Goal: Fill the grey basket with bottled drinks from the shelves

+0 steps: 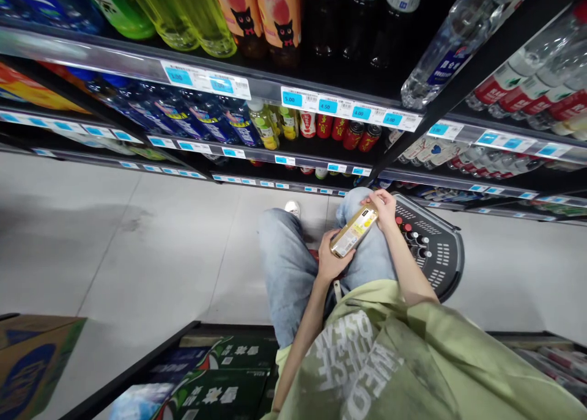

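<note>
A clear bottle of yellowish drink [354, 230] with a pale label is held slanting over my thighs. My left hand [333, 258] is wrapped round its lower-left end. At the upper-right end, my right hand [383, 205] has its fingers closed on the bottle; the tip there is partly hidden by them. Right of my knee stands a dark grey shopping basket [452, 246] containing several small bottles [418, 243] with red and white caps. My right forearm passes over the basket's near-left side.
Drink shelves [257, 81] with price tags run across the front, loaded with bottles and cans. A single clear water bottle [443, 59] leans at the upper right. Behind me lie green drink cartons [220, 389] and a brown cardboard box [36, 365]. Pale floor tiles [183, 236] extend left.
</note>
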A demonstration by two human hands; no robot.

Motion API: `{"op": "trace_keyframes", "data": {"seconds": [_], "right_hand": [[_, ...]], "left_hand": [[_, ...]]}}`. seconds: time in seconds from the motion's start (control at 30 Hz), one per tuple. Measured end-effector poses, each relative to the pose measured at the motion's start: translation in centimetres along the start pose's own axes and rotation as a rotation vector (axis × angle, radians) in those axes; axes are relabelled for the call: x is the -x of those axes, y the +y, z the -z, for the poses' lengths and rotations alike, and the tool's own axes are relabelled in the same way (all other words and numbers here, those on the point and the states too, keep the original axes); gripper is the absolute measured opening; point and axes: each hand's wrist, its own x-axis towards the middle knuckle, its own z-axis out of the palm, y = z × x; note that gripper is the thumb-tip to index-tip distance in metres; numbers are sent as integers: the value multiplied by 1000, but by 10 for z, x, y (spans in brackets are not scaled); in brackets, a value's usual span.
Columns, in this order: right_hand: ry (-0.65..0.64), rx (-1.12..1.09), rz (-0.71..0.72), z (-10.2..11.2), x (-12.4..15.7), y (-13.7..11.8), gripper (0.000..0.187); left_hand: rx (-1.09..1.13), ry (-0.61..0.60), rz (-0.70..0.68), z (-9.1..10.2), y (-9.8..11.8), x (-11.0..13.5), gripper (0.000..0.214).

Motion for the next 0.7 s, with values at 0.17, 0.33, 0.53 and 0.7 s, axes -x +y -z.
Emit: {"op": "trace_keyframes", "data": {"seconds": [0.17,0.33,0.53,0.7], "right_hand": [[-15,-32,-4,2,-1,1,45],[-4,-16,-11,2,-1,2,45],[-5,23,-18,-2,0,-2,42],[-32,96,1,-6,4,-6,40]], "left_hand": [[-64,22,-129,0,4,-2,60],[-46,16,-13,2,7,-2,57],[297,59,324,5,10,-4,67],[601,58,591,1,2,-6,61]]}}
